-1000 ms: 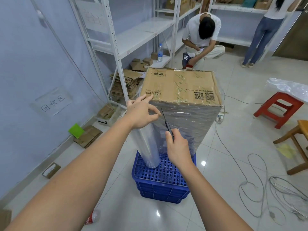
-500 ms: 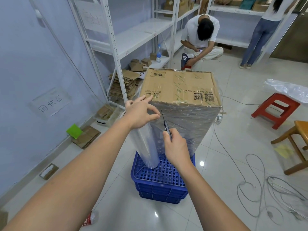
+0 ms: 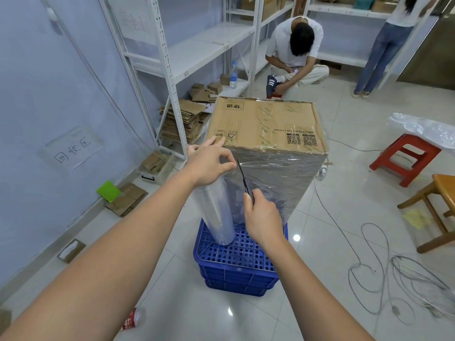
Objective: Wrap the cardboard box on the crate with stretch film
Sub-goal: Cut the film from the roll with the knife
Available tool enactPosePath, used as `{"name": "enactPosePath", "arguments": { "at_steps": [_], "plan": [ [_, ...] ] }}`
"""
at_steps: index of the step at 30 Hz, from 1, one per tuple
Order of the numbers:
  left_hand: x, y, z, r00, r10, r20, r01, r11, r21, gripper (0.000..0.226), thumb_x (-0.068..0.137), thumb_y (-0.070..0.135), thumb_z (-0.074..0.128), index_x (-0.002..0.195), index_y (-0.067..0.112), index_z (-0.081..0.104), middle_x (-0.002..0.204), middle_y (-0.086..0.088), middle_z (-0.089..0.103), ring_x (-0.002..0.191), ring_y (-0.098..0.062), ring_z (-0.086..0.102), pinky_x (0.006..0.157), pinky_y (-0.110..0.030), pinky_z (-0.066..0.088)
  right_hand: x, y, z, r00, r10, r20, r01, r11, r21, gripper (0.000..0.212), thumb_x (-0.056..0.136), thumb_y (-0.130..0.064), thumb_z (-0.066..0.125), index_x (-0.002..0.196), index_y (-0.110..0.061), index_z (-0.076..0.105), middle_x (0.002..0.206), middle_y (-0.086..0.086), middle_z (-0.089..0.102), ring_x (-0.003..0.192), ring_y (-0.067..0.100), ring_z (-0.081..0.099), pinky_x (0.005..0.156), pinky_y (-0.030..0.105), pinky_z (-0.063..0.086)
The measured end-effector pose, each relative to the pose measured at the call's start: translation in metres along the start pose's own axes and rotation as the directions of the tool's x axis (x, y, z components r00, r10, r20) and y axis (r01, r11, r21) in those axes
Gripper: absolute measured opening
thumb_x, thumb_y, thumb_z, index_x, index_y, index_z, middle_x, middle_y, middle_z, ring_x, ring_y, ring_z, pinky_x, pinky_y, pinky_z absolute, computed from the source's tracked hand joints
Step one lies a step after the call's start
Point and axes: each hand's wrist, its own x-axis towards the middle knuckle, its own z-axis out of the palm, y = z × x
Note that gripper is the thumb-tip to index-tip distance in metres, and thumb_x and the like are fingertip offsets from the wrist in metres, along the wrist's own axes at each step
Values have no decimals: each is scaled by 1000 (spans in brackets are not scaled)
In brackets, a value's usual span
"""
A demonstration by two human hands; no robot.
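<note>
**Wrap near its end: film on the sides, cut pending**

Head view. The cardboard box [image 3: 268,124] stands upright on the blue crate [image 3: 238,264], directly beyond both hands. Its near side faces carry clear stretch film [image 3: 278,183], wrinkled and glossy from the top edge down toward the crate. The top face looks largely bare cardboard with printed marks and tape; film laps only over its edges, as far as can be told.

Left grip: the left hand [image 3: 209,166] sits at the box's near upper corner, thumb and forefinger pinched together on the film at the top of the film roll [image 3: 216,210]. The roll stands on end on the crate, directly below this hand and just left of the right hand, touching or nearly touching the wrapped face.

Right grip: the right hand [image 3: 262,215] is curled round the handle of a dark blade [image 3: 245,179], scissors or a knife, I cannot tell which. The blade points up and away, its tip near the left thumb, lying against the film stretched between roll and box.

Judgement: side wrapping appears done. Left to do: sever the film from the roll, smooth the loose tail onto the box, set the roll aside. Whether the far faces are covered is hidden.

Beyond the box: white shelving [image 3: 197,50], a crouching person [image 3: 295,52]. Right of the right hand: a red stool [image 3: 403,158], cables [image 3: 384,267] on the floor.
</note>
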Motion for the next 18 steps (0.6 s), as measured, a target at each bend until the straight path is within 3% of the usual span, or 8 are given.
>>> {"name": "enactPosePath", "arguments": {
  "at_steps": [12,18],
  "plan": [
    [0,-2,-1,1000,-3,1,3,1000,5,14,96,47,65,82,45,66,169,8,24,157,-11,10,116,-48,7,-1,7,12,1000,5,16,-3,992,-130,33,105,-44,26,92,-16,39,81,13,63,77,35,57,66,43,47],
    [-2,-6,-2,1000,3,3,-3,1000,10,14,94,49,66,80,47,68,168,12,25,156,-8,11,114,-48,9,17,-9,10,1000,2,12,-1,995,-98,35,104,-44,27,95,-14,42,84,14,61,78,36,56,70,45,48]
  ]
}}
